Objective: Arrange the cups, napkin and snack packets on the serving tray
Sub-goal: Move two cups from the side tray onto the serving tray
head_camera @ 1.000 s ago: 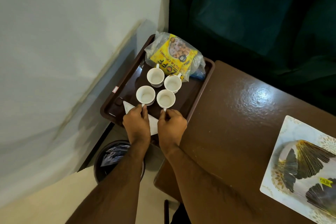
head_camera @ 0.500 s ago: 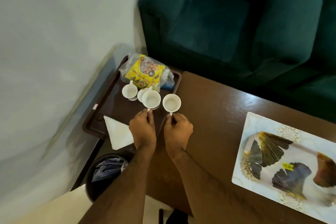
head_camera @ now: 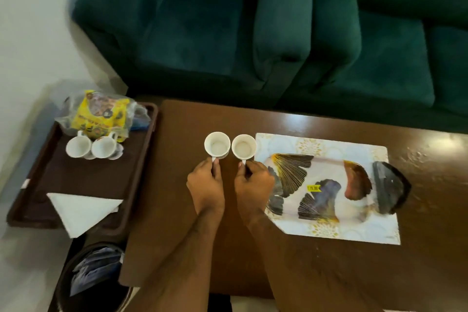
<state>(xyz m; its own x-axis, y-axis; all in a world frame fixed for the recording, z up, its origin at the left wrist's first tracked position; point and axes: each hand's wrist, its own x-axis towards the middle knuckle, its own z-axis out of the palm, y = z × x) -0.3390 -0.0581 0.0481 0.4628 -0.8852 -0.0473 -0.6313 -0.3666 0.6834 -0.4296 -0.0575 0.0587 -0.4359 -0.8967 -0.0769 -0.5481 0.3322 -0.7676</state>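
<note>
Green sofa cushions back the brown tabletop (head_camera: 291, 261), where my left hand (head_camera: 206, 185) and right hand (head_camera: 254, 182) each pinch a white cup's handle, the left cup (head_camera: 217, 145) and right cup (head_camera: 243, 146) touching. Left of the tabletop, the serving tray (head_camera: 83, 177) carries two more cups (head_camera: 92, 145), the napkin (head_camera: 82, 210) and snack packets (head_camera: 101, 114). Next I judge both cups need setting down level.

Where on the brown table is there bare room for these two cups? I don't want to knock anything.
Bare wood lies between the tray and the patterned placemat, under the left hand and right hand, and along the table's near edge. The tray's far end is crowded: two cups against the snack packets.
</note>
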